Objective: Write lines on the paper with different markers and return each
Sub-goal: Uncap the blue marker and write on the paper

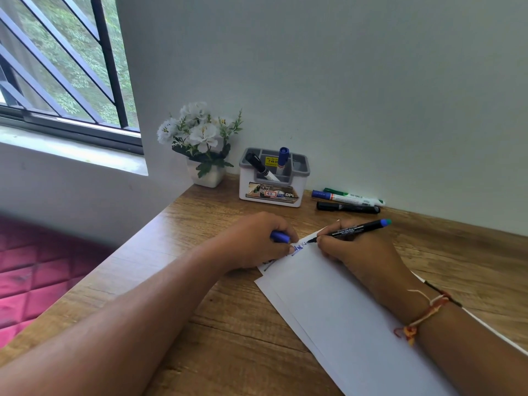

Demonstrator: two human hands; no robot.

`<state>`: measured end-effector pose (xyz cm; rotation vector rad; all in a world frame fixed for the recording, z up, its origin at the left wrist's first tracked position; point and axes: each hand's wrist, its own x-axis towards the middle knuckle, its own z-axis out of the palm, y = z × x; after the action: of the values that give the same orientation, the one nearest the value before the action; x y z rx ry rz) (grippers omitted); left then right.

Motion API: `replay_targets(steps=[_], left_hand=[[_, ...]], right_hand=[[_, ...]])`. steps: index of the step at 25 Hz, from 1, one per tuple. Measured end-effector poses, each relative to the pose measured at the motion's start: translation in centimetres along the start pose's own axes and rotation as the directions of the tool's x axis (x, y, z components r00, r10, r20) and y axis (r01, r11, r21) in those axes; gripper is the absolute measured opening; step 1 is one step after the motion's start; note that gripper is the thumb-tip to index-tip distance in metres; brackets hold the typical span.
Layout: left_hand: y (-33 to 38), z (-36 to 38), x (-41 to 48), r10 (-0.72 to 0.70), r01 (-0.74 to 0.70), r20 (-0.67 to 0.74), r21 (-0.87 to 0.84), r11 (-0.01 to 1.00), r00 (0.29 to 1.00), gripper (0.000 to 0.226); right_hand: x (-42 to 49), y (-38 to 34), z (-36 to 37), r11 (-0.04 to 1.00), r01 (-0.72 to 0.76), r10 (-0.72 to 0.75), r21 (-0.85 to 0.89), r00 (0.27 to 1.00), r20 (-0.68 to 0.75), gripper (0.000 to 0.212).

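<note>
Right hand (357, 252): your fingers pinch the marker (353, 230), its tip on the paper (328, 298) at the sheet's 11 o'clock corner.
Left hand (251, 241): curled round the cap (280, 236), resting on that corner.
Stroke: press lightly and pin the sheet flat.
</note>
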<state>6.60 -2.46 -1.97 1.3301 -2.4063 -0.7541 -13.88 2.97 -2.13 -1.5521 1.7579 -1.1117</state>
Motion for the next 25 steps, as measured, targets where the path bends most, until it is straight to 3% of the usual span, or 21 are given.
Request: replay_targets(steps=[25], left_hand=[[-0.12,0.03,0.05,0.007,-0.007,-0.005,0.004,1.000,1.000,0.026]], right_hand=[[-0.12,-0.11,-0.13,1.000,-0.028,0.028,-0.001,0.999,-0.022,0.009]])
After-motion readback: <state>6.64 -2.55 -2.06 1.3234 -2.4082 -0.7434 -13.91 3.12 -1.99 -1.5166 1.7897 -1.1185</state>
